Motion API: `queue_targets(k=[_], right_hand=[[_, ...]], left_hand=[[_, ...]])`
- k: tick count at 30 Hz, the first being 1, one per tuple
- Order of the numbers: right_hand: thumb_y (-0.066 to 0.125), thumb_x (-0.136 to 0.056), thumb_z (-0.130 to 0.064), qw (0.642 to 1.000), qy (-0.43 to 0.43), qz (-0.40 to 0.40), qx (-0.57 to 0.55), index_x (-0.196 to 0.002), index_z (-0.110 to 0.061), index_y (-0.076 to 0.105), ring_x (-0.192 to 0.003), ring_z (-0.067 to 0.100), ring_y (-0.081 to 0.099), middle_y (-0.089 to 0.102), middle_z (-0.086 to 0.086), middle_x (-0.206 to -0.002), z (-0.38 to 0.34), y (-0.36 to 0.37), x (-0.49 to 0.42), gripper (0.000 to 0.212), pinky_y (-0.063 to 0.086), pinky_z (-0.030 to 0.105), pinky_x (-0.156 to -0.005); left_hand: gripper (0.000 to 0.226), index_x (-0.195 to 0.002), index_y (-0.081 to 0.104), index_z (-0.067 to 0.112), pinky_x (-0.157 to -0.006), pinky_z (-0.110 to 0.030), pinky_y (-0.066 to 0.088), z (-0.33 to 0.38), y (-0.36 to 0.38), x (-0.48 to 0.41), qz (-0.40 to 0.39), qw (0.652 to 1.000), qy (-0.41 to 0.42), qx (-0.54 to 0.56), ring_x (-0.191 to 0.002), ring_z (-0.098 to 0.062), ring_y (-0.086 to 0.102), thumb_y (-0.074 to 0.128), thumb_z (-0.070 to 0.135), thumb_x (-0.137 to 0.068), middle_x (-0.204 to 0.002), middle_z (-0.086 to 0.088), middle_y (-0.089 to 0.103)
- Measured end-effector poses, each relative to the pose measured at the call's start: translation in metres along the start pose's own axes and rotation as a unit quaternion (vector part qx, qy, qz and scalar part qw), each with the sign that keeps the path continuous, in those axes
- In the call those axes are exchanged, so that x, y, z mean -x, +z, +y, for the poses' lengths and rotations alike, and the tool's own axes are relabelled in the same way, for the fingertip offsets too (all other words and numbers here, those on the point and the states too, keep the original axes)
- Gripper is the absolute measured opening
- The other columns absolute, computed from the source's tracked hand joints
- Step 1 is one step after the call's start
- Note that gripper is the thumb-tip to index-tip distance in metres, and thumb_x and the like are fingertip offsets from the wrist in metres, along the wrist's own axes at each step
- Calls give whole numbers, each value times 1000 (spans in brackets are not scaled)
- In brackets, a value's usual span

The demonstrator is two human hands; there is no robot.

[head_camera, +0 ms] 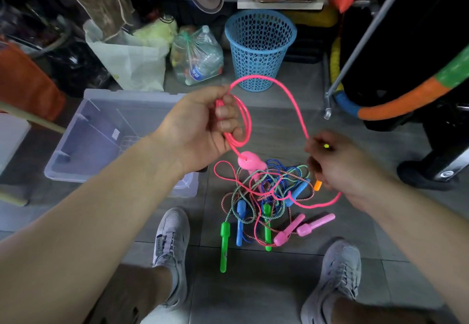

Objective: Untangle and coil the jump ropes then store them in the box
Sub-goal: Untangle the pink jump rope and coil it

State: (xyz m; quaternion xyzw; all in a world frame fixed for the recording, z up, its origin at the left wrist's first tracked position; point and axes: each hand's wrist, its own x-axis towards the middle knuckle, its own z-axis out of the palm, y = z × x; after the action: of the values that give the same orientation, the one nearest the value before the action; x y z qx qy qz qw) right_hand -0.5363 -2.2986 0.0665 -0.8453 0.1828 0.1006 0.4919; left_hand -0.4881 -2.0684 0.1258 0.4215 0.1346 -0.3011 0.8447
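Left hand (203, 125) is up over the tiled floor (253, 285), fingers curled tight round several slim, glossy loops of the pink rope (236, 143), and a rounded pink handle (250, 161) dangles just beneath the palm. From that fist the cord sweeps up in one big smooth arc and drops to the right hand (337, 166), which is blurred but appears to pinch the line, with the cord trailing out below the wrist. The hands are apart, with the arc strung between them. Under them sits the tangle of ropes (266, 189): braided green and red-flecked cords knotted with thin blue and pink ones, and chunky plastic grips in green, blue and pink fanned toward the grey shoes (172, 237). The clear plastic box (132, 93) stands open at the left, just beside the heap. A perforated blue basket (258, 49) and a padded hoop (396, 105) crowd the far and right edges; bare tile shows between.
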Motion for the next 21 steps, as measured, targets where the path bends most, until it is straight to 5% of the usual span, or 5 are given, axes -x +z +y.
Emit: queue_targets(k=[5,10,13,17,21], right_hand=[[53,-96,-25,976,-41,-90,194,-73,-10,70,-42,12,49,69,10,-64,-12,4,16,32,35,28,-44],[49,-95,-31,925,-133,-279,220,-75,-13,65,-58,32,53,58,13,-65,-26,9,43,31,54,44,-55],[48,-97,-31,932,-169,-284,148,-75,-12,65,-51,20,40,43,4,-55,-36,3,48,34,45,38,-52],[46,-91,-49,943,-214,-250,46,-76,-29,70,-61,30,47,52,11,-62,-41,-10,44,35,41,43,-60],[52,-93,-52,960,-225,-161,45,-80,-29,70,-57,22,37,41,2,-58,-31,-19,33,32,34,38,-54]], left_hand=[[36,-69,46,16,-67,-31,61,-1,-2,1,-43,999,0,17,-63,-18,71,41,29,-102,-76,-7,75],[21,-92,50,11,-100,-46,53,-12,0,0,-70,990,35,-118,-108,-38,70,36,19,-105,-116,-25,70],[11,-100,53,6,-98,-53,53,-32,1,0,-43,966,55,-248,-102,-40,71,45,12,-104,-107,-24,73],[24,-109,51,-17,-61,-24,55,-48,4,3,-109,932,46,-342,-62,-20,70,45,5,-103,-74,-10,72],[18,-98,59,-1,-57,-35,52,-47,9,7,-132,918,18,-374,-48,-26,63,45,8,-104,-85,-22,74]])
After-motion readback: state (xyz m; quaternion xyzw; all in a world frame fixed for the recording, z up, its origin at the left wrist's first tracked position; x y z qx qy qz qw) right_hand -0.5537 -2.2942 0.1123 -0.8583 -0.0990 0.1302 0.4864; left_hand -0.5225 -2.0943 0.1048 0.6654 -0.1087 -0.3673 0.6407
